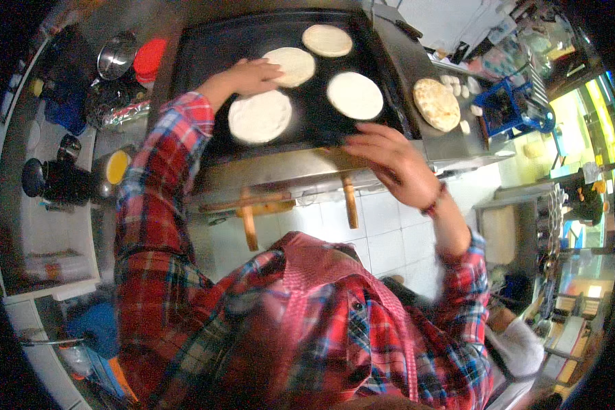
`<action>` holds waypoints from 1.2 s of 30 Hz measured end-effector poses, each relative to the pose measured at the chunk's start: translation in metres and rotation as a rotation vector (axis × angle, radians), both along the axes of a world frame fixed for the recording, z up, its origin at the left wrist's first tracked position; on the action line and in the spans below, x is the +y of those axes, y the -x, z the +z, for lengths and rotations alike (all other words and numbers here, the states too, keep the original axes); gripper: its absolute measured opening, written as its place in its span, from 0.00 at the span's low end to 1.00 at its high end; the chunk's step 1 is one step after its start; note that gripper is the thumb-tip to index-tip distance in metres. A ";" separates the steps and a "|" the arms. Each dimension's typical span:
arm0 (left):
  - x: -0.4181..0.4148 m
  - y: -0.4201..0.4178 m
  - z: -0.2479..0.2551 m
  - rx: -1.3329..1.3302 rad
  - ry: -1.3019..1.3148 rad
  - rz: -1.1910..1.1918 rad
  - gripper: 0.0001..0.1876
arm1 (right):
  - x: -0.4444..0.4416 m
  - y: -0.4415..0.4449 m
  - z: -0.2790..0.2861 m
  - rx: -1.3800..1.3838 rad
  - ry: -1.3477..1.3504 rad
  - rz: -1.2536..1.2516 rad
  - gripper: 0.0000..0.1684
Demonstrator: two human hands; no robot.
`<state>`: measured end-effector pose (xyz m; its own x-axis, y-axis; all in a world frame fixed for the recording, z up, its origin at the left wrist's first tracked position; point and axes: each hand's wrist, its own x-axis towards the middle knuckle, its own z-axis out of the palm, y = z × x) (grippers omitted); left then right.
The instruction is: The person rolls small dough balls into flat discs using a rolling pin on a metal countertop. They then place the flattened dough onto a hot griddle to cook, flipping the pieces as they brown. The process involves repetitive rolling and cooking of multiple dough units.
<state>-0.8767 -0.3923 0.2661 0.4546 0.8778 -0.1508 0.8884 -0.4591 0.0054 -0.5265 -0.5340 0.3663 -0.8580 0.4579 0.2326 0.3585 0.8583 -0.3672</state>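
Across the black griddle [195,56] lie flat rounds of pale dough. My left hand [251,77] reaches in from the left, palm down, its fingertips over the left edge of the middle dough round [294,66]. Just below that hand is the front-left dough round [260,117]. A fourth one, the far dough round [327,41], lies near the back. At the griddle's front edge my right hand [394,159] hovers with bent, spread fingers and nothing in them. It is nearest to the front-right dough round [355,96] and slightly blurred.
A browned flatbread [436,105] and several small white pieces [453,84] lie on the steel counter to the right, beside a blue metal press-like device [515,105]. Wooden handles [350,205] jut out below the griddle. On the left stand a steel bowl [117,55] and a red round item [150,59].
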 end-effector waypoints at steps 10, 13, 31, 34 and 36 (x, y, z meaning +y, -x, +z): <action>0.058 -0.001 -0.016 -0.159 -0.133 0.637 0.37 | -0.076 -0.090 -0.024 0.218 0.249 -0.507 0.20; 0.080 0.007 -0.022 -0.248 -0.049 0.650 0.40 | -0.095 -0.102 -0.033 0.319 0.324 -0.601 0.19; 0.004 -0.129 0.005 -0.034 -0.028 -0.348 0.27 | -0.107 -0.113 -0.061 0.521 0.516 -0.710 0.16; 0.007 -0.120 0.004 0.039 0.016 -0.374 0.27 | -0.100 -0.107 -0.054 0.493 0.493 -0.646 0.16; 0.010 -0.101 0.005 -0.188 0.044 -0.355 0.26 | -0.094 -0.103 -0.048 0.476 0.490 -0.607 0.16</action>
